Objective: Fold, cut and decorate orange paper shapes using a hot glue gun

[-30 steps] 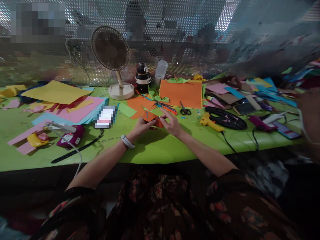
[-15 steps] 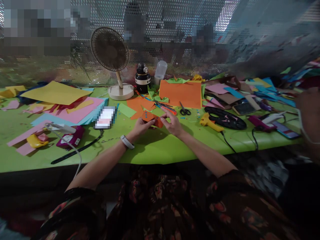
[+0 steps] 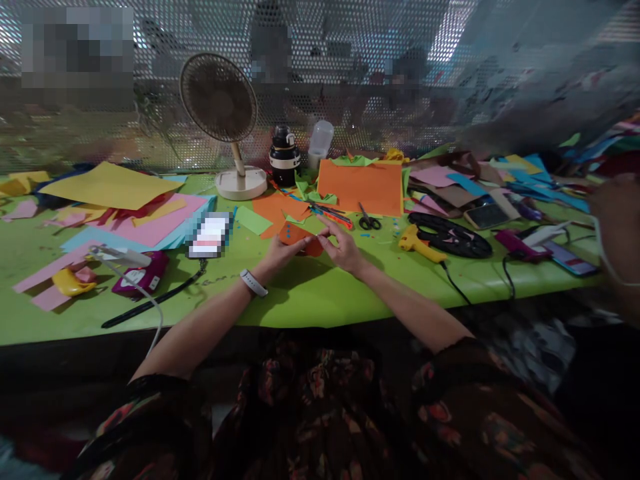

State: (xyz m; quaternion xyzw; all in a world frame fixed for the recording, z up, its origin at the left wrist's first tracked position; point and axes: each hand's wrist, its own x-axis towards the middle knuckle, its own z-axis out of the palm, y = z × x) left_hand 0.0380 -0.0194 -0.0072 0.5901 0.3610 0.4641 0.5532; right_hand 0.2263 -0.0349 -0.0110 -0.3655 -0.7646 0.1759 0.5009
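Note:
My left hand holds an orange paper piece with small blue dots, its thumb lying on top. At the right edge of that piece is my right hand, thumb and forefinger pinched together; whatever is between the fingertips is too small to make out. Black-handled scissors lie just beyond my right hand, beside some pens. Behind them rests a large orange sheet. Orange scraps and a light green piece are spread beyond my left hand.
A fan, a black bottle and a clear one stand at the back. Left are paper stacks and a phone; right, a yellow glue gun, a black tray and another person's arm.
The orange piece has tilted and shifted slightly left in my left hand. My right hand has moved a little left, its fingers drawn closer together.

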